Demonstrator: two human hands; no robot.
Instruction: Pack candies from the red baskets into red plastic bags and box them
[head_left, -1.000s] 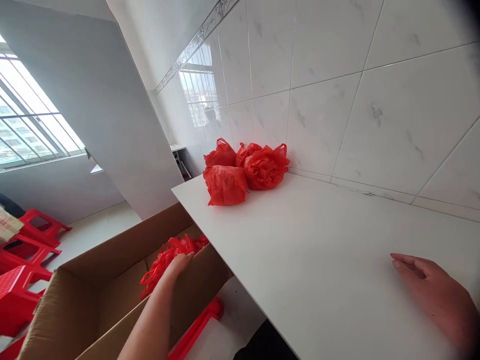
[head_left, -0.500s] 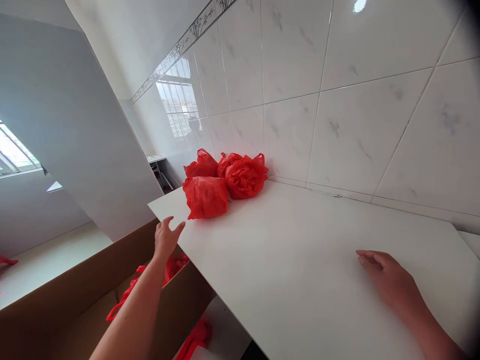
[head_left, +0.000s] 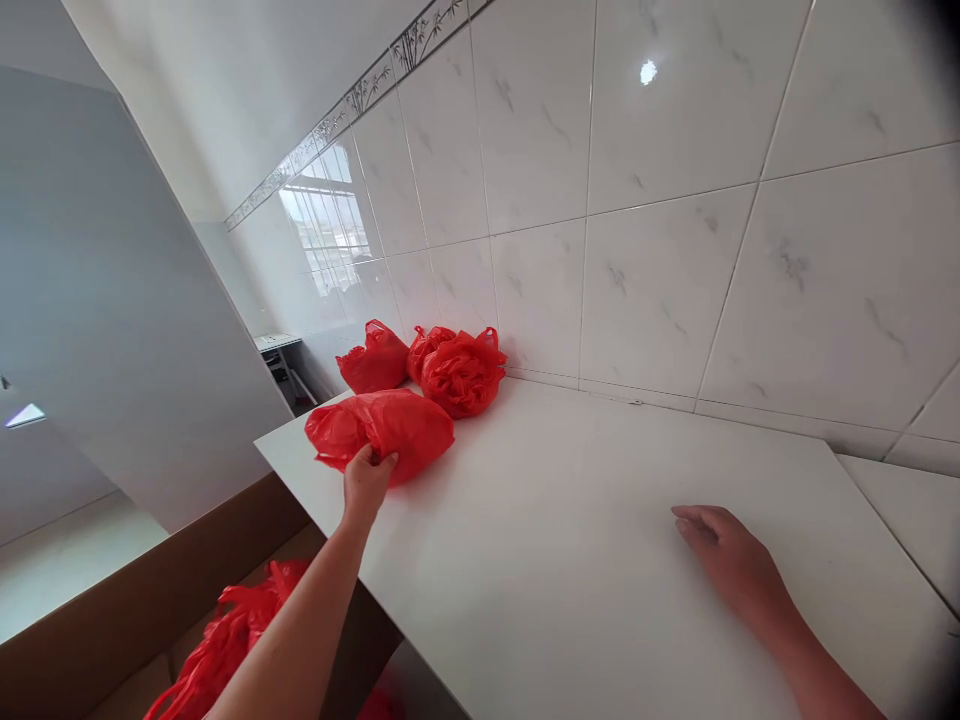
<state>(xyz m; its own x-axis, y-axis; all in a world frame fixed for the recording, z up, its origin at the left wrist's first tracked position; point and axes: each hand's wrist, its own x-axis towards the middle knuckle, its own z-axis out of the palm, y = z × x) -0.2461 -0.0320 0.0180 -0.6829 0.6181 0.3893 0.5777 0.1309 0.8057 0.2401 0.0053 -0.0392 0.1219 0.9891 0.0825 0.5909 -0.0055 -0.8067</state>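
On the near left corner of the white counter (head_left: 600, 560), the nearest red bag (head_left: 382, 428) now lies tipped over, where it sat upright a moment ago; the left hand (head_left: 366, 482) has come up from the cardboard box (head_left: 90, 630) and grips its edge, fingers closed on plastic. More red bags (head_left: 442, 365) sit behind by the tiled wall (head_left: 675, 250). The right hand (head_left: 724, 555) rests flat, fingers loosely together.

Left hand (head_left: 366, 482) gripping the near edge of a red plastic bag (head_left: 381, 430), lying on its side at the left end of a white counter (head_left: 570, 560). Right hand (head_left: 731, 560) resting flat, palm down, on the counter, well apart from the bag. More tied red bags (head_left: 427, 362) sitting behind against a tiled wall (head_left: 675, 250). Cardboard box (head_left: 112, 630) standing below, holding loose red bags (head_left: 217, 650).
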